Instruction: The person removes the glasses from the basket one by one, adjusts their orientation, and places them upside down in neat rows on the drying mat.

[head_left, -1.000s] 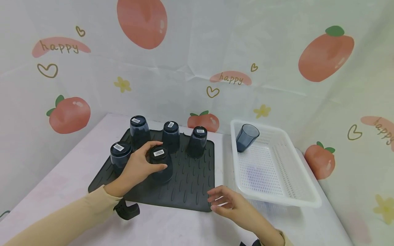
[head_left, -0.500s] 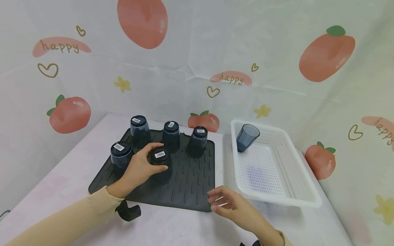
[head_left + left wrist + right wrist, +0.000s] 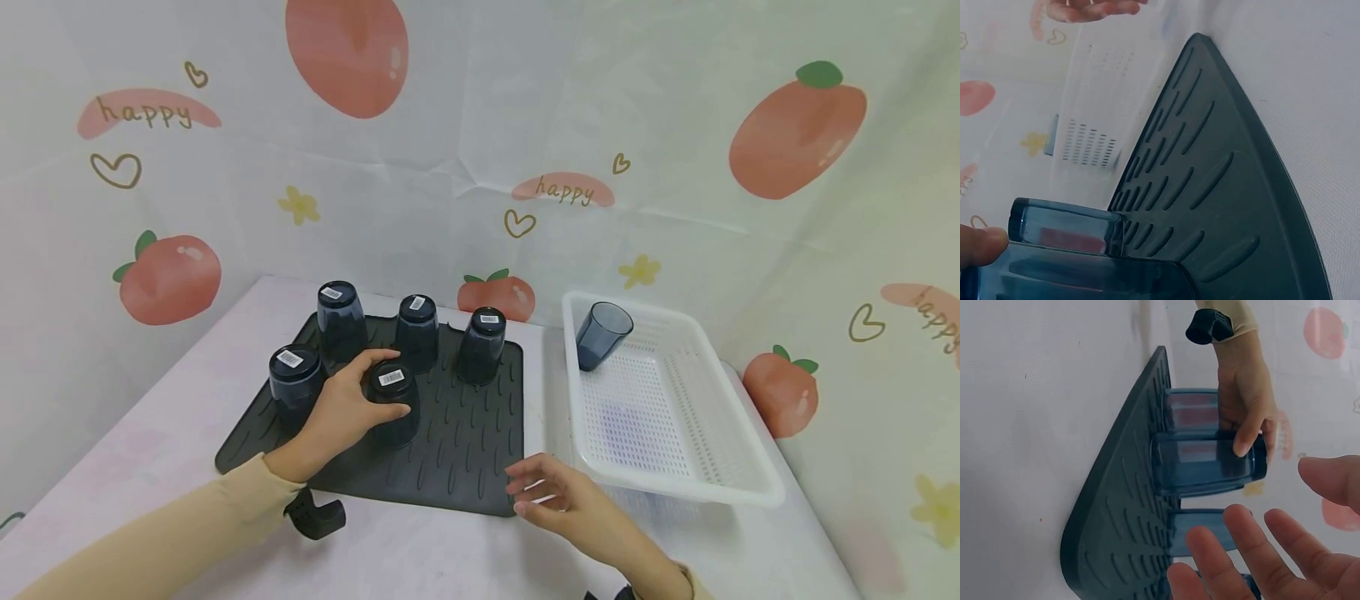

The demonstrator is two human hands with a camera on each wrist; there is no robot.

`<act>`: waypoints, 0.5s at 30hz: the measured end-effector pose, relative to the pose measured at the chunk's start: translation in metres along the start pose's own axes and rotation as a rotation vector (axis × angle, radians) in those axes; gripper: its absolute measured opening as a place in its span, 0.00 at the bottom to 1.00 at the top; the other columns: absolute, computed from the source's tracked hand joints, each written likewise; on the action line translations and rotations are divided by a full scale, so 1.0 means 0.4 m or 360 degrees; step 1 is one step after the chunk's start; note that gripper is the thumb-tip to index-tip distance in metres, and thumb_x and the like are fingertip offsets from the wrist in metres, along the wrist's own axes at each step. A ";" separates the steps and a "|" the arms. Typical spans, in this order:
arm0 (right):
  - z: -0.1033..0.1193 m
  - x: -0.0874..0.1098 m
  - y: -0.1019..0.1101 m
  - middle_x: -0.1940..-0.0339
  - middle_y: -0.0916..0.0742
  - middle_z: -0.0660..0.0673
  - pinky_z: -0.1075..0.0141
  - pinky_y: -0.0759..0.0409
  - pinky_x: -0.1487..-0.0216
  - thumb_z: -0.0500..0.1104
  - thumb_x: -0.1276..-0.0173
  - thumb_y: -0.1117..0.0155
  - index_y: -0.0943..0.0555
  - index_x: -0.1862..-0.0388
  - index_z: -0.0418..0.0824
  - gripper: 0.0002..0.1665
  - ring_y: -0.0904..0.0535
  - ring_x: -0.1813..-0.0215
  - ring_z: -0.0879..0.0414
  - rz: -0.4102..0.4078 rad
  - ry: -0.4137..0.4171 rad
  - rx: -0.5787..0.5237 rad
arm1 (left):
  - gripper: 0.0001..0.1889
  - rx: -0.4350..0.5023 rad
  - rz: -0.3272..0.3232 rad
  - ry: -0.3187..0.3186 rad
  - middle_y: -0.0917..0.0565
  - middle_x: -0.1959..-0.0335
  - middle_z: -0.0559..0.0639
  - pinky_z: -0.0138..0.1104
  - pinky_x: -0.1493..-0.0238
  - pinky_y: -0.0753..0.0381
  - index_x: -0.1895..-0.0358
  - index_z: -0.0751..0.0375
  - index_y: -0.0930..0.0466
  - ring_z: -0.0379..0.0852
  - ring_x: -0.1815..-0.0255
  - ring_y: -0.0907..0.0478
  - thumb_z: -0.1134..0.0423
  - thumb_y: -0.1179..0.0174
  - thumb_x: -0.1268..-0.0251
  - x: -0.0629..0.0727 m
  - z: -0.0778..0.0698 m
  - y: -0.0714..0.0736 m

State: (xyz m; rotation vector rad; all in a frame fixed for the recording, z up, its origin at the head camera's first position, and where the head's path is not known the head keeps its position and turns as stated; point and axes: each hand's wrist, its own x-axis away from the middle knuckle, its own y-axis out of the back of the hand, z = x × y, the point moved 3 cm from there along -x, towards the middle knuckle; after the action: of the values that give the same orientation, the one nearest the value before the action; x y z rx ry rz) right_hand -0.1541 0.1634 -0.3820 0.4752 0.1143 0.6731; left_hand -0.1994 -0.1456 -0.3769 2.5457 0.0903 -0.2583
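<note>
My left hand point(image 3: 341, 408) grips a dark blue glass point(image 3: 393, 417) near its upturned base, thumb on one side and fingers on the other. The glass stands upside down on a black ridged drying mat point(image 3: 465, 458), a barcode label on its base. In the right wrist view, the thumb of the left hand point(image 3: 1250, 406) presses the side of this glass point(image 3: 1204, 462). My right hand point(image 3: 570, 504) hovers by the mat's near right corner, fingers loosely bent and holding nothing. Its spread fingers also show in the right wrist view.
Several more upside-down glasses stand on the mat, among them one at the left point(image 3: 296, 387) and one at the back right point(image 3: 482, 346). On the right, a white perforated basket point(image 3: 675, 492) contains one tilted glass point(image 3: 602, 333). A printed cloth point(image 3: 435, 125) hangs behind.
The held glass and my left hand have shifted very slightly right and toward me; the label on its base sits a little lower. My right hand has stayed in place.
</note>
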 end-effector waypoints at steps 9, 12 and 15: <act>-0.001 -0.001 -0.001 0.50 0.16 0.42 0.68 0.21 0.52 0.46 0.31 0.36 0.25 0.42 0.38 0.22 0.19 0.50 0.58 -0.0001 -0.0026 -0.0005 | 0.39 -0.0002 0.0019 0.0018 0.22 0.44 0.59 0.34 0.64 0.20 0.34 0.52 0.33 0.50 0.59 0.23 0.66 0.26 0.53 -0.002 0.005 -0.002; 0.000 -0.001 -0.002 0.50 0.16 0.41 0.68 0.21 0.52 0.46 0.31 0.36 0.25 0.42 0.38 0.22 0.19 0.50 0.58 0.0000 -0.0024 -0.0009 | 0.39 0.0004 0.0022 0.0010 0.22 0.45 0.59 0.35 0.64 0.20 0.34 0.53 0.33 0.50 0.59 0.23 0.66 0.26 0.52 0.000 0.006 -0.003; 0.000 -0.001 -0.002 0.50 0.16 0.40 0.68 0.21 0.52 0.45 0.31 0.37 0.25 0.42 0.37 0.22 0.19 0.50 0.58 0.0008 -0.0028 -0.0026 | 0.39 0.0014 0.0024 0.0006 0.22 0.43 0.59 0.37 0.61 0.18 0.34 0.52 0.33 0.50 0.57 0.22 0.66 0.26 0.52 0.000 0.007 -0.004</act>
State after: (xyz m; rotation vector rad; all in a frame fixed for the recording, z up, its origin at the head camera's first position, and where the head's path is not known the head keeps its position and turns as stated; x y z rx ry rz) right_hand -0.1540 0.1624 -0.3823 0.4659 0.0907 0.6744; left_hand -0.2000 -0.1459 -0.3800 2.5543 0.0718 -0.2490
